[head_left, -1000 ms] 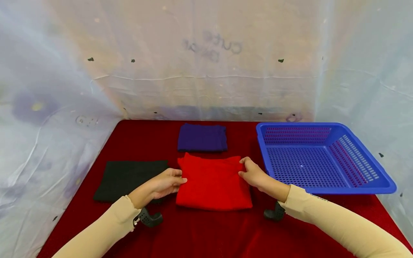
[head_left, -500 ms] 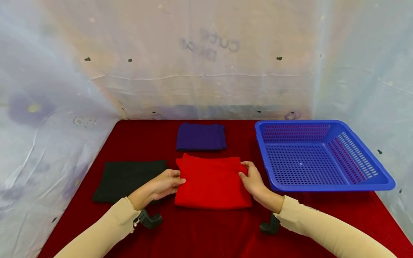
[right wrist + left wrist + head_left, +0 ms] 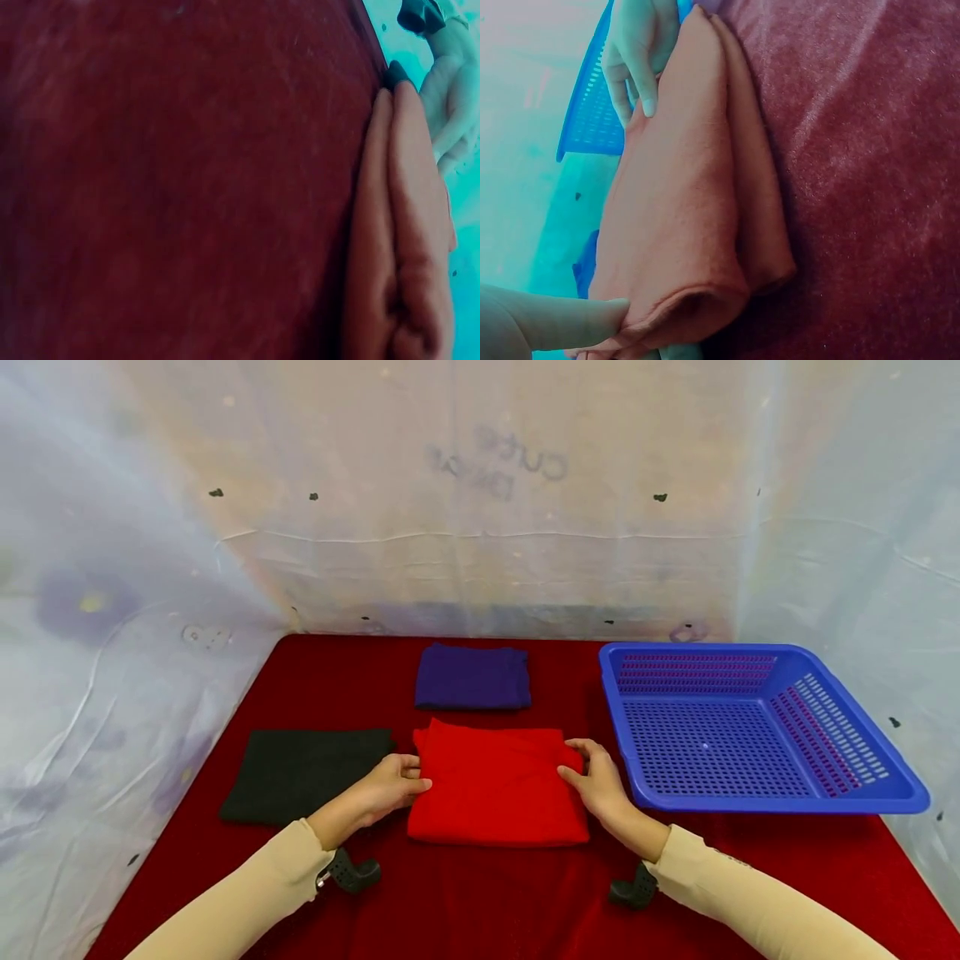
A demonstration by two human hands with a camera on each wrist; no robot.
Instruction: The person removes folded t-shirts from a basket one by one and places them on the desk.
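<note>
Red cloth (image 3: 495, 785) folded, left of basket (image 3: 757, 793), right of black cloth (image 3: 303, 772); left hand (image 3: 386, 787) pinching its left edge as before, right hand (image 3: 596, 777) slid nearer, fingers gripping right edge; lift seemingly imminent.

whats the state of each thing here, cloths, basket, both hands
red cloth: folded, flat on the table, gripped at both side edges
black cloth: folded, flat, untouched
purple cloth: folded, flat, untouched
blue basket: upright, empty
left hand: grips the red cloth's left edge
right hand: grips its right edge
</note>
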